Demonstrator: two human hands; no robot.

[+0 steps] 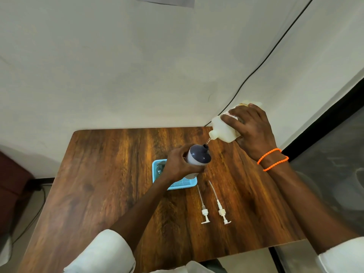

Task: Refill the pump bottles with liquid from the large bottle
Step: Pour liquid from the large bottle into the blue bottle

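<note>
Fingers of the left hand are curled round the pump bottle above the tray (half hidden); the large bottle, tilted just above, is gripped by the right hand.

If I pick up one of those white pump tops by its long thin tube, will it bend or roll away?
Probably it bends a bit: the right pump top's tube already curves as it lies on the table. It looks light, thin plastic. It likely won't roll far, since its flat crosswise head should stop it.
</note>
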